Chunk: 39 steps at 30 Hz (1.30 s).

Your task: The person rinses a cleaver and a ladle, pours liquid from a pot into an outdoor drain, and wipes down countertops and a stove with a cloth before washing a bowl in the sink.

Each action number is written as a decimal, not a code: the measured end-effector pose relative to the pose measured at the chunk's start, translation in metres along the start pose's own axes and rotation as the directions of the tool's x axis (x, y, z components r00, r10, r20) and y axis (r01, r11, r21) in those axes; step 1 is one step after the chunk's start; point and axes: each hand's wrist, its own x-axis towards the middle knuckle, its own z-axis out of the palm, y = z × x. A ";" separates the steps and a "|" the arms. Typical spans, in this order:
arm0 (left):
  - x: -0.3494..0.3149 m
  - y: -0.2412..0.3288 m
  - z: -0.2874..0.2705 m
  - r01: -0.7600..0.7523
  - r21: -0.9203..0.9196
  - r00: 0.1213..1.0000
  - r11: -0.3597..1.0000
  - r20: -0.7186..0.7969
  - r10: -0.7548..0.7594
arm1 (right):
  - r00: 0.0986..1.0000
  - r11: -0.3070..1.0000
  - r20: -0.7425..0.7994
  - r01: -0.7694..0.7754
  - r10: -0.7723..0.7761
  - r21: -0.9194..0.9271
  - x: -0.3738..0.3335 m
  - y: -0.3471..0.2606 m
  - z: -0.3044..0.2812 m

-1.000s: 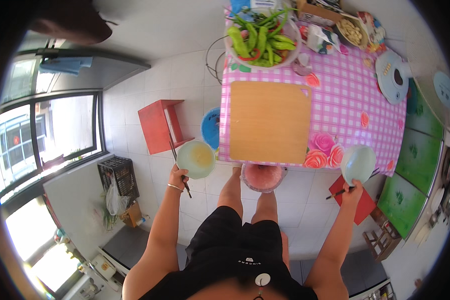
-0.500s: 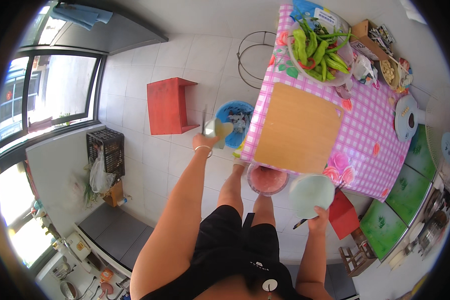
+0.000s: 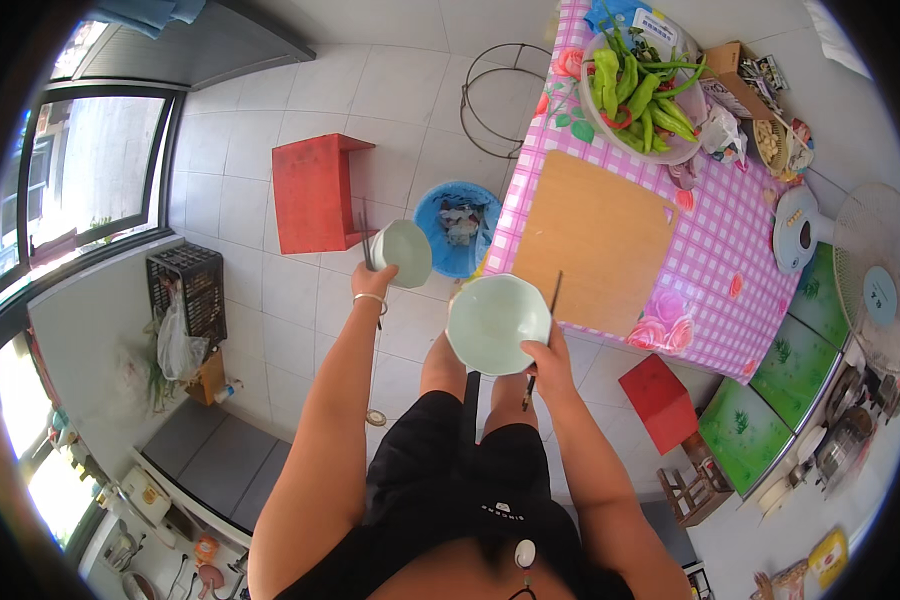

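Note:
In my left hand [image 3: 372, 282], fingers wrapped round its rim, is a small pale green bowl [image 3: 406, 254], along with thin dark chopsticks [image 3: 364, 228] that point away from me. This bowl is beside the blue waste basket [image 3: 432, 215], which has crumpled rubbish inside. My right hand [image 3: 552, 362] grips a wider pale green bowl [image 3: 498, 322] with its thumb over the rim. A dark chopstick [image 3: 557, 292] is held against that bowl's right side. The wider bowl is in front of my knees, near the table's front corner, and its inside looks bare.
A wooden board [image 3: 595, 250] lies on the pink checked tablecloth [image 3: 715, 240], with a bowl of green peppers [image 3: 642, 95] behind it. A red stool [image 3: 310, 195] stands left of the basket. Beyond the basket is a wire ring stand [image 3: 466, 105]. Another red stool [image 3: 658, 400] is at right.
My right hand has brought the wider bowl leftward, in front of my knees. My left hand has shifted slightly left; its bowl, tilted and blurred before, now shows its inside.

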 end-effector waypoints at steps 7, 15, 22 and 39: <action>-0.031 -0.022 -0.036 0.345 -0.596 0.939 0.725 0.232 -0.256 | 0.921 0.906 0.181 -0.377 0.345 0.190 0.031 0.019 0.052; -0.035 -0.023 -0.063 0.357 -0.607 0.934 0.710 0.205 -0.294 | 0.681 0.563 0.322 -0.729 0.658 0.390 0.057 0.022 0.078; -0.027 -0.008 -0.082 0.309 -0.652 0.950 0.692 0.240 -0.199 | 0.747 0.657 0.401 -0.661 0.531 0.363 0.042 0.013 0.088; -0.149 0.143 -0.067 0.238 -0.604 0.578 0.760 0.717 0.390 | 0.883 0.913 -0.246 0.359 -0.399 -0.193 -0.131 -0.031 0.073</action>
